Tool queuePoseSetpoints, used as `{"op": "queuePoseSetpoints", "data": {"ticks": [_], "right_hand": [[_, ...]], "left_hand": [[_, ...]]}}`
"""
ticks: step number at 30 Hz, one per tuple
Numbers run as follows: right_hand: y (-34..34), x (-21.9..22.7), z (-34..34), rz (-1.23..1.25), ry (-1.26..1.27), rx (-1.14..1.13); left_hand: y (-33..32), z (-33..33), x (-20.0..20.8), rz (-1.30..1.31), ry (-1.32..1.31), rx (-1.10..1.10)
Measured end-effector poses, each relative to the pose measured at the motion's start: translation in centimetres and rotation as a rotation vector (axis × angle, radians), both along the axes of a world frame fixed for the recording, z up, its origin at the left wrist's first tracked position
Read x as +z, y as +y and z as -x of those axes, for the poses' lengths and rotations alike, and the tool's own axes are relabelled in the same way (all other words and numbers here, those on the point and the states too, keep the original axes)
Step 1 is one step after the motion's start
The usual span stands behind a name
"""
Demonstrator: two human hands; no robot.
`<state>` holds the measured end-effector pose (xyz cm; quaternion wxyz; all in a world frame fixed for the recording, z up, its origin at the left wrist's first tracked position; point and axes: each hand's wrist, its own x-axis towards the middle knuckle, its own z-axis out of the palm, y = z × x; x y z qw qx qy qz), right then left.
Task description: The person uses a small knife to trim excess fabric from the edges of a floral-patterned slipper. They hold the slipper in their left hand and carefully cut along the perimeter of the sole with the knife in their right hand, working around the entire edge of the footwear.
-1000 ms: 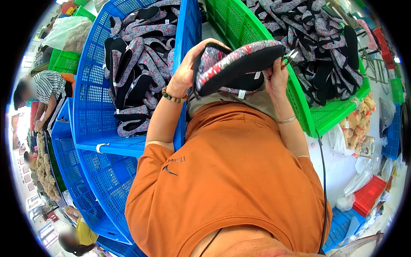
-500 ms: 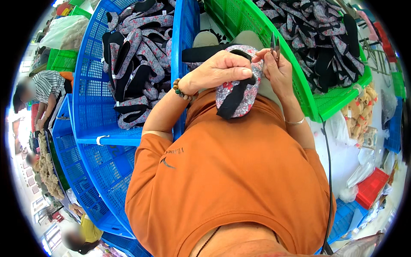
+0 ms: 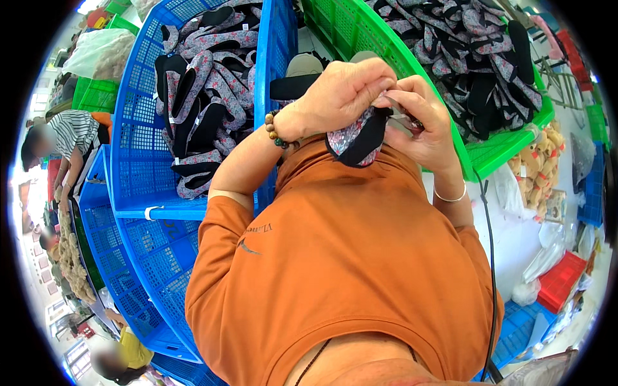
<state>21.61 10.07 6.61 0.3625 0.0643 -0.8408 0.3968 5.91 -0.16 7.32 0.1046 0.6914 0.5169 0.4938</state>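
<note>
Both my hands work close together above my lap. My left hand (image 3: pixel 344 100), with a beaded bracelet at its wrist, is closed on a slipper-shaped fabric piece (image 3: pixel 358 145), grey-pink floral with a black band. The upper part of the piece is hidden behind my fingers. Held in my right hand (image 3: pixel 421 125) is a small pair of thread snips (image 3: pixel 407 120), only partly visible between the fingers. Its fingertips meet those of my left hand at the fabric's upper edge.
A blue crate (image 3: pixel 187 211) of similar floral and black pieces stands on my left. On my right, a green crate (image 3: pixel 508 151) holds more. A black cable (image 3: pixel 490 257) hangs by my right arm. Other people (image 3: pixel 71 138) are at the far left.
My right hand has come in against my left hand, and the snips have swung from pointing up to lying down by the fabric. The fabric piece is tilted and more covered.
</note>
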Motion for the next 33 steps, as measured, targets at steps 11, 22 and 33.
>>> {"op": "queuePoseSetpoints", "data": {"ticks": [11,22,33], "right_hand": [[-1.4,-3.8,0.1,0.437,-0.146,-0.05],[-2.1,-2.3,-0.9,0.62,-0.209,0.06],[0.6,-1.8,-5.7,-0.081,-0.356,-0.122]], "left_hand": [[-2.5,-0.5,-4.2,0.289,-0.402,-0.18],[-5.3,-2.5,-3.4,0.155,-0.289,-0.036],[-6.1,-1.8,-3.6,0.332,-0.945,-0.256]]}}
